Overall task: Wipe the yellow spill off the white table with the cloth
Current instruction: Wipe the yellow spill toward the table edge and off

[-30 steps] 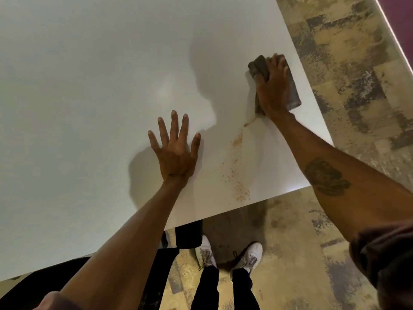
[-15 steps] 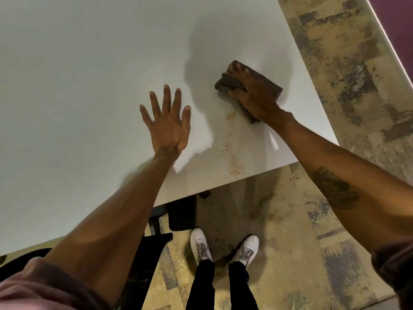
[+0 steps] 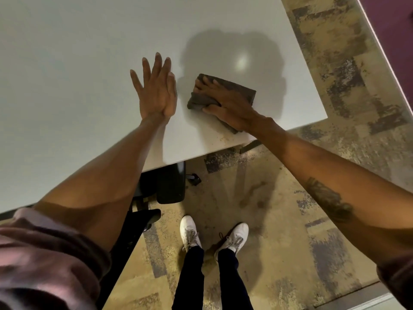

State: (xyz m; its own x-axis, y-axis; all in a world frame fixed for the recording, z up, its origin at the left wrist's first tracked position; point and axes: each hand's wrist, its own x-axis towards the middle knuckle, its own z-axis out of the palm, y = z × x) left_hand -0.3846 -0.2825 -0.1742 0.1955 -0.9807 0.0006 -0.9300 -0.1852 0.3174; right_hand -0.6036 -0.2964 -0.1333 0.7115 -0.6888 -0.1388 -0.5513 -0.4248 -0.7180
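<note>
My right hand [image 3: 225, 102] presses flat on a dark folded cloth [image 3: 242, 90] near the front right corner of the white table [image 3: 78, 63]. The cloth lies over most of the yellow spill. Only a few yellow-brown specks [image 3: 224, 138] show between the cloth and the table's front edge. My left hand [image 3: 156, 90] rests flat on the table just left of the cloth, fingers spread, holding nothing.
The table's front edge runs diagonally below my hands, its right corner [image 3: 325, 117] close by. A black chair [image 3: 169, 186] sits under the edge. My white shoes [image 3: 190, 233] stand on the patterned carpet [image 3: 335, 86].
My right hand has dragged the cloth left and toward the front edge, over the spill. Far fewer specks show now. My left hand stays planted on the table.
</note>
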